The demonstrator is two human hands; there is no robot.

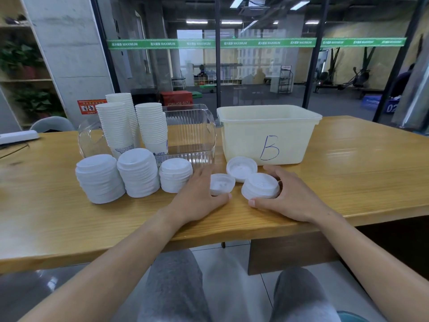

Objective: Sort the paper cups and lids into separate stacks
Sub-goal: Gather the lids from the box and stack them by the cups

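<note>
Lids, white plastic, sit in three finished stacks along the near-left part of the wooden table: a tall left lid stack, a middle lid stack of about the same height, and a shorter right lid stack. Paper cups stand behind them in three nested columns: front-left cup stack, rear cup stack, right cup stack. Whether the cups stand inside or just left of the clear ribbed bin cannot be told; the part of that bin in plain view holds nothing.

Cream tub, marked "B" in blue on its near wall, is right of the clear bin. Its inside is hidden from this angle.

Near the tub's front wall:
- upturned lid, hollow side up, lying loose.
- Left hand pinches a second upturned small lid between thumb and fingers.
- Right hand grasps a short lid pile, dome side up, thumb at its near edge and fingers curled round its far side.

Both forearms cross the table's near edge.
</note>
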